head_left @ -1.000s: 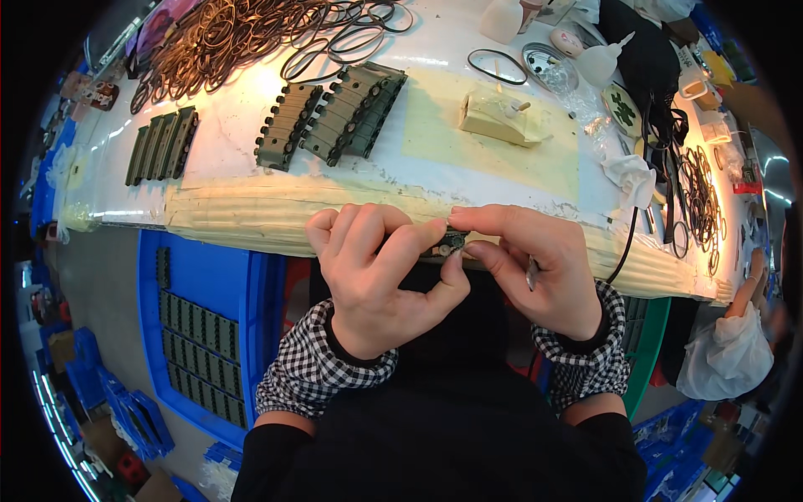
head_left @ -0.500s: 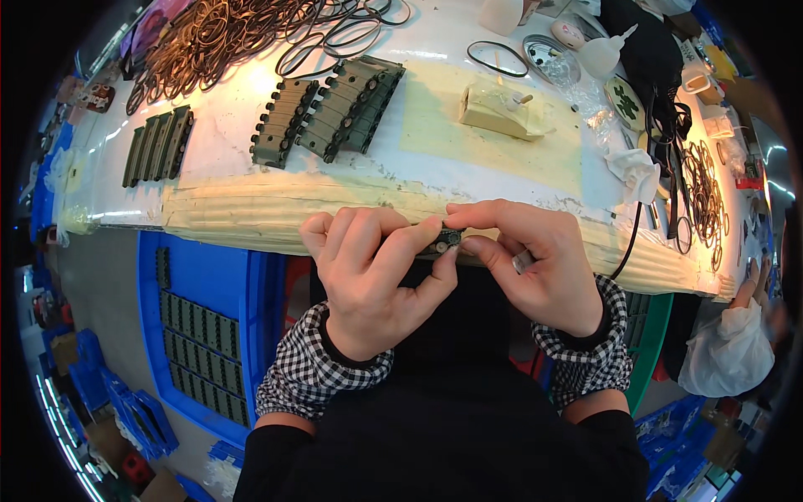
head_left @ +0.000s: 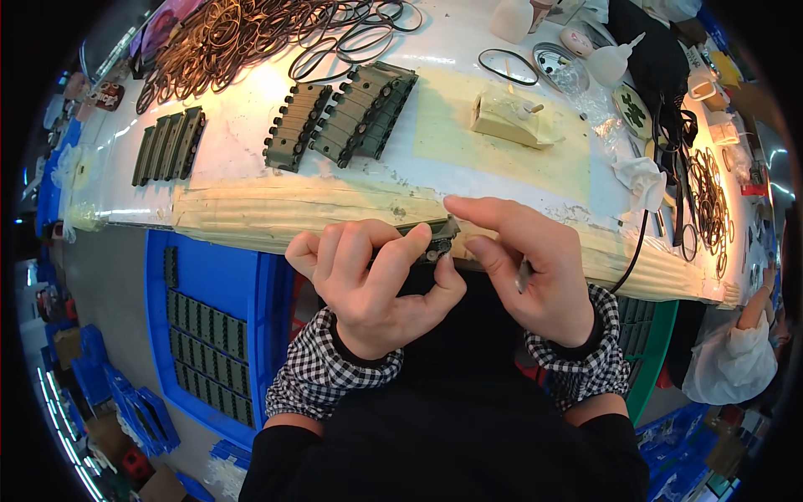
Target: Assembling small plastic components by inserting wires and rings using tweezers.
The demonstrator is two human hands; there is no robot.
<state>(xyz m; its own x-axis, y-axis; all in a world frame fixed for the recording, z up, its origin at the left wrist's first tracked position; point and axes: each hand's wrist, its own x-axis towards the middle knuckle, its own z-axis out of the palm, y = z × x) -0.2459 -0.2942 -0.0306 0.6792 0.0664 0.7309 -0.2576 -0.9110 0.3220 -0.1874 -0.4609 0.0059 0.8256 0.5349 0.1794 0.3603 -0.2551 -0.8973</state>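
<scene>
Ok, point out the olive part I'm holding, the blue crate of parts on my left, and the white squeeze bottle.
olive part (head_left: 435,238), head view, on its wheeled end between the hands.
blue crate (head_left: 268,289), head view, on its right wall.
white squeeze bottle (head_left: 609,62), head view, on its body.

Track strips (head_left: 341,121) lie on the table (head_left: 251,159), rubber bands (head_left: 251,29) behind them, a crate (head_left: 213,326) below-left

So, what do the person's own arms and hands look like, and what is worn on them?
Both hands, left hand and right hand, are bare, with no gloves. Each wrist shows a black-and-white checked cuff coming out from under a plain black outer sleeve.
</scene>
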